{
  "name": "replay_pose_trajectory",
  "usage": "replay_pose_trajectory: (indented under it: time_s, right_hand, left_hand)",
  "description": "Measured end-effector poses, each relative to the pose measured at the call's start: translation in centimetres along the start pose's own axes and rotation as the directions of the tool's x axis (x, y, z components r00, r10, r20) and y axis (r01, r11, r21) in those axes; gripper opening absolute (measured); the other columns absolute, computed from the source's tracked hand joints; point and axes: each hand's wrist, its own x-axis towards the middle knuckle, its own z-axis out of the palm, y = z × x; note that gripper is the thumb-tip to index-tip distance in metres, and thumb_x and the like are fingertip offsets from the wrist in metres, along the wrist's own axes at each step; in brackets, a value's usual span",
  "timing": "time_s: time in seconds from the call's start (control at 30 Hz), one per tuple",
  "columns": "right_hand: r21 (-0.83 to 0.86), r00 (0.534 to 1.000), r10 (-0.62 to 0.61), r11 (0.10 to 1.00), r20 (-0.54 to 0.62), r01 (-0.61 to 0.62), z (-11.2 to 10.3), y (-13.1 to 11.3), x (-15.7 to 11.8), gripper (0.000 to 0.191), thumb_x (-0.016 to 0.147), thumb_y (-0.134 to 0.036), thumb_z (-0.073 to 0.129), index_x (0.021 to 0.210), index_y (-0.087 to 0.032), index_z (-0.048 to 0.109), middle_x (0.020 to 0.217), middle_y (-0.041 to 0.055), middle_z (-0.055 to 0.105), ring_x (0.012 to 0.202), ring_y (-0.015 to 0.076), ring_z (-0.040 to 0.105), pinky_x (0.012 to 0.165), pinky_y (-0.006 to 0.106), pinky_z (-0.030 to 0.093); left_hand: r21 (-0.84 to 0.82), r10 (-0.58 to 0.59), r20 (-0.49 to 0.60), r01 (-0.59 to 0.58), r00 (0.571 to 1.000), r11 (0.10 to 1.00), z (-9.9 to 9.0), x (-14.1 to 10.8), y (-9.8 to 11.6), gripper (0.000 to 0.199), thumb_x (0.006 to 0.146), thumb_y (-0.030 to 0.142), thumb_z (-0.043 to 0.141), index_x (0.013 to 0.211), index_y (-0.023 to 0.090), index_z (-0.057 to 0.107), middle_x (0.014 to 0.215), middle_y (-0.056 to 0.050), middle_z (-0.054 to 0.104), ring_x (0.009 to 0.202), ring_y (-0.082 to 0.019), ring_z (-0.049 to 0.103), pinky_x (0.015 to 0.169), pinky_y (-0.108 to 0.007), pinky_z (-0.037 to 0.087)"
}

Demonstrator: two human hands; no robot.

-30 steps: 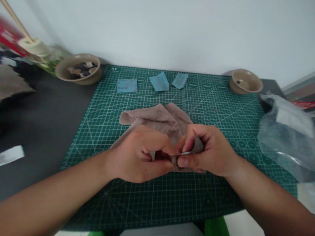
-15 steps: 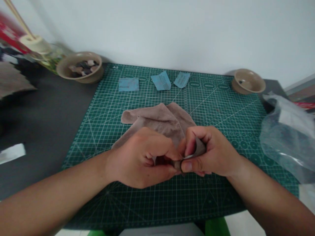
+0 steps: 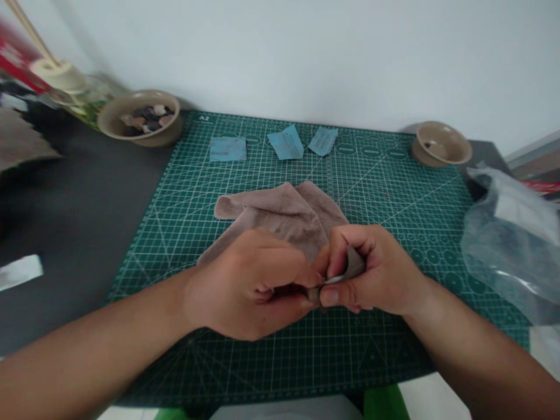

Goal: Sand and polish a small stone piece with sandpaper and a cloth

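Note:
My left hand point(image 3: 254, 286) is closed, thumb and fingertips pinching a small brownish stone point(image 3: 313, 293) that is mostly covered by fingers. Against it, my right hand point(image 3: 371, 271) grips a curled grey piece of sandpaper point(image 3: 353, 262), its thumb pressed at the stone's right side. Both hands meet above the green cutting mat point(image 3: 376, 198). Just behind them lies a crumpled brownish-pink cloth point(image 3: 280, 216), partly hidden by my left hand.
A bowl point(image 3: 168, 131) with several dark and light stones stands back left; another bowl point(image 3: 450, 154) with a small dark piece is back right. Blue paper pieces point(image 3: 228, 149) lie along the mat's far side. A clear plastic bag point(image 3: 499, 251) rests at right.
My left hand has turned slightly and its fingers have closed in nearer the right hand. The right hand keeps nearly the same place and grip.

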Motion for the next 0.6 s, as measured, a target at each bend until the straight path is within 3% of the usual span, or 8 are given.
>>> replay_pose_trajectory:
  time_s: [0.1,0.17,0.23,0.3,0.37,0.43,0.5,0.6]
  right_hand:
    - [-0.472,0.972,-0.156,0.880,-0.178,0.054,0.3,0.1,0.5,0.028,0.074,-0.029,0.081,0.068,-0.019,0.055,0.071,-0.0001,0.068,0.058,0.0126,0.060,0.050,0.023,0.042]
    - [-0.631,0.950,-0.215,0.775,-0.228,0.024,0.4,0.2,0.8,0.026,0.074,-0.026,0.080,0.066,-0.019,0.056,0.067,0.0002,0.067,0.062,0.0141,0.061,0.053,0.025,0.041]
    - [-0.487,0.965,-0.131,0.873,-0.225,0.005,0.4,0.2,0.7,0.029,0.074,-0.029,0.081,0.068,-0.020,0.054,0.063,-0.0018,0.064,0.053,0.0122,0.058,0.046,0.023,0.039]
    - [-0.145,0.992,0.017,0.989,-0.125,-0.035,0.2,0.0,0.4,0.033,0.073,-0.034,0.083,0.073,-0.021,0.052,0.061,-0.0042,0.062,0.042,0.0103,0.053,0.036,0.021,0.036]
    - [0.108,0.996,0.086,0.990,0.024,-0.088,0.1,-0.1,0.0,0.035,0.074,-0.036,0.084,0.077,-0.022,0.052,0.062,-0.0049,0.063,0.036,0.0094,0.050,0.030,0.020,0.033]
    - [0.123,0.996,0.071,0.989,0.055,-0.078,0.1,-0.1,-0.1,0.035,0.073,-0.035,0.084,0.076,-0.022,0.052,0.067,-0.0035,0.065,0.037,0.0090,0.050,0.030,0.020,0.033]
    - [-0.104,0.998,-0.007,0.995,-0.061,0.001,0.2,0.0,0.1,0.034,0.072,-0.033,0.084,0.071,-0.021,0.052,0.069,-0.0019,0.067,0.044,0.0100,0.054,0.038,0.021,0.038]
    - [-0.571,0.957,-0.203,0.820,-0.207,0.051,0.4,0.1,0.7,0.027,0.072,-0.024,0.080,0.066,-0.019,0.054,0.065,-0.0002,0.065,0.059,0.0137,0.059,0.052,0.025,0.040]
  left_hand:
    - [0.296,-0.013,0.087,-0.013,0.996,0.955,0.4,-0.2,-0.7,0.018,0.090,0.011,0.055,0.073,0.017,0.055,0.061,0.000,0.062,0.051,-0.013,0.056,0.049,-0.029,0.035]
    - [0.390,-0.065,0.127,0.010,0.990,0.921,0.6,-0.2,-1.2,0.021,0.089,0.012,0.052,0.070,0.018,0.054,0.058,0.000,0.059,0.047,-0.013,0.053,0.047,-0.030,0.031]
    - [0.314,-0.106,0.097,0.071,0.990,0.947,0.5,-0.1,-1.2,0.019,0.088,0.012,0.055,0.070,0.018,0.054,0.055,0.003,0.057,0.046,-0.011,0.052,0.046,-0.028,0.031]
    - [0.120,-0.096,0.022,0.092,0.995,0.989,0.2,-0.1,-0.8,0.015,0.087,0.013,0.062,0.075,0.019,0.056,0.057,0.004,0.060,0.048,-0.009,0.055,0.047,-0.024,0.035]
    - [-0.055,-0.070,-0.010,0.069,0.997,0.996,-0.1,0.0,-0.3,0.010,0.087,0.015,0.068,0.084,0.020,0.059,0.062,0.005,0.065,0.050,-0.007,0.058,0.049,-0.021,0.040]
    - [-0.079,-0.065,0.007,0.065,0.998,0.995,-0.2,-0.1,-0.2,0.010,0.089,0.017,0.069,0.087,0.020,0.059,0.065,0.005,0.066,0.052,-0.008,0.060,0.051,-0.021,0.042]
    - [0.060,-0.069,0.063,0.065,0.996,0.996,0.0,-0.1,-0.6,0.011,0.090,0.016,0.063,0.081,0.020,0.058,0.062,0.003,0.064,0.052,-0.010,0.059,0.050,-0.025,0.040]
    - [0.327,-0.040,0.146,-0.010,0.988,0.945,0.5,-0.2,-1.5,0.020,0.089,0.014,0.053,0.070,0.019,0.055,0.058,0.000,0.060,0.048,-0.014,0.055,0.047,-0.031,0.033]
